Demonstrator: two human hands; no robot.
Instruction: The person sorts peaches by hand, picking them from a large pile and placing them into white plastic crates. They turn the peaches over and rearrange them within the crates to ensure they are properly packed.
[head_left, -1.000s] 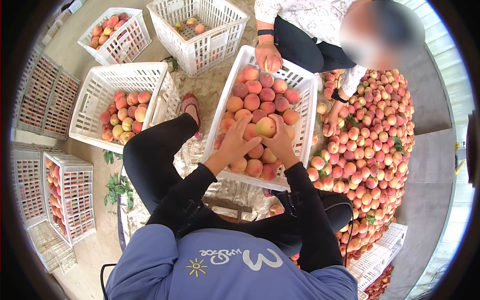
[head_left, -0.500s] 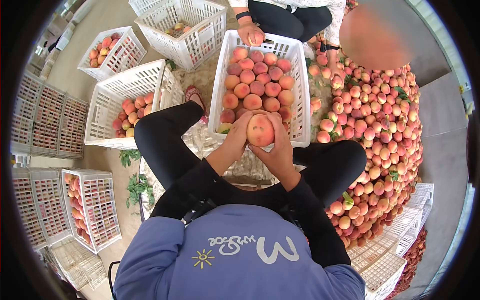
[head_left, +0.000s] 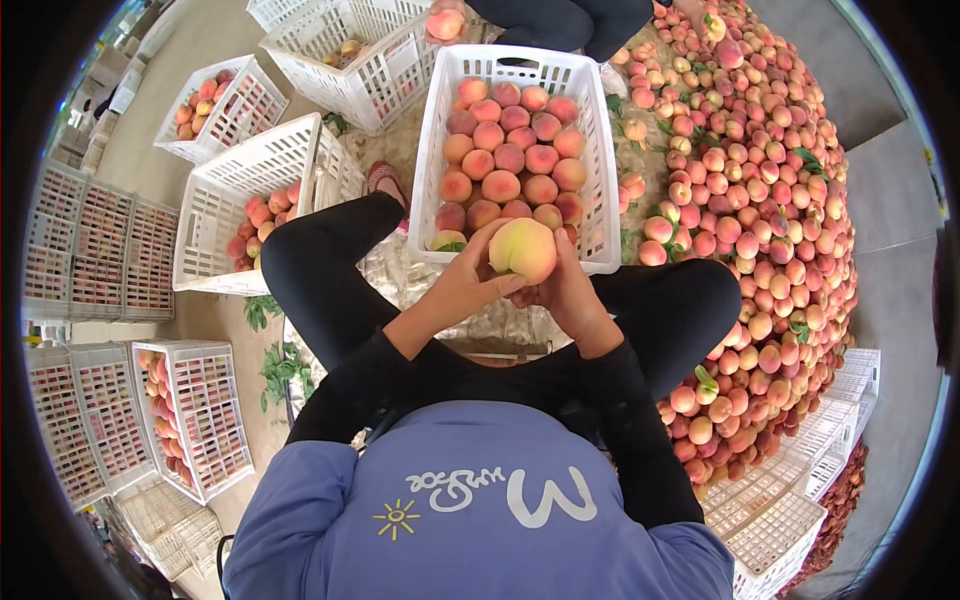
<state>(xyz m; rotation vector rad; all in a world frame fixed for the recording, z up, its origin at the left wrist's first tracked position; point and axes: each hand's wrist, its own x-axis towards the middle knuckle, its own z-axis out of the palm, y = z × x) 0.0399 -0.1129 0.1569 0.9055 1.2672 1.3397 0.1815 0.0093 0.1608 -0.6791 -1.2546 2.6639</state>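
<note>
Between my hands is a peach (head_left: 522,250), its yellow side facing up, held just above the near end of a white plastic crate (head_left: 606,190). My left hand (head_left: 465,293) wraps its left side, thumb along the underside. My right hand (head_left: 572,288) closes on it from the right and below, its fingers partly hidden by the fruit. Rows of red and orange peaches (head_left: 500,186) lie in the crate, with a green leaf (head_left: 452,246) at its near left corner.
A large heap of loose peaches (head_left: 760,260) spreads along my right. White crates with peaches (head_left: 240,215) stand to my left, and stacked crates (head_left: 85,240) beyond them. Across from me are another person's legs (head_left: 560,22). Leafy sprigs (head_left: 285,375) lie beside my left leg.
The peach in my hands has turned from its reddish, marked side to its yellow side. My left thumb has moved underneath. The other person's hands have moved back, away from the crate.
</note>
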